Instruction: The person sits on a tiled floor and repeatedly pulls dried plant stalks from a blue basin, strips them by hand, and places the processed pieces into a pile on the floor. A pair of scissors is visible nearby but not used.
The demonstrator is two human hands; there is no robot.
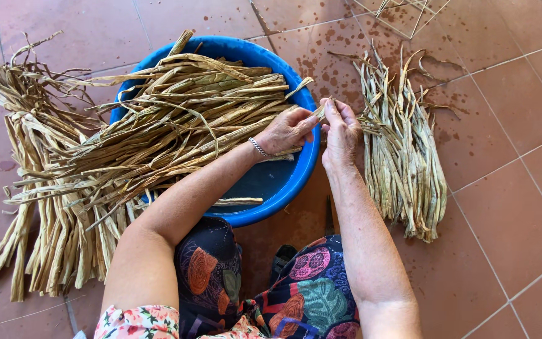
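Basin (pixel 296 182) bright blue. Dried strips (pixel 177 119) across basin straw-tan, some greenish. Pile (pixel 45 207) left of basin pale tan, browner tips. Bundle (pixel 403 157) right of basin grey-green. Floor tiles (pixel 509 213) under basin terracotta red (darker speckles near bundle), pale grout. Skirt (pixel 308 295) below basin dark, orange, pink, teal motifs. Bracelet (pixel 257 146) silver.

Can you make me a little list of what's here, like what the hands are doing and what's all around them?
left hand: pinches one end of a dried leaf strip, grip closed
right hand: pinches the same strip, grip closed
blue basin: round, in front of the person, dried strips lying across it
pile on the left: long tan strips on the floor
bundle on the right: thinner greenish strips
floor: reddish tiles with wet spots
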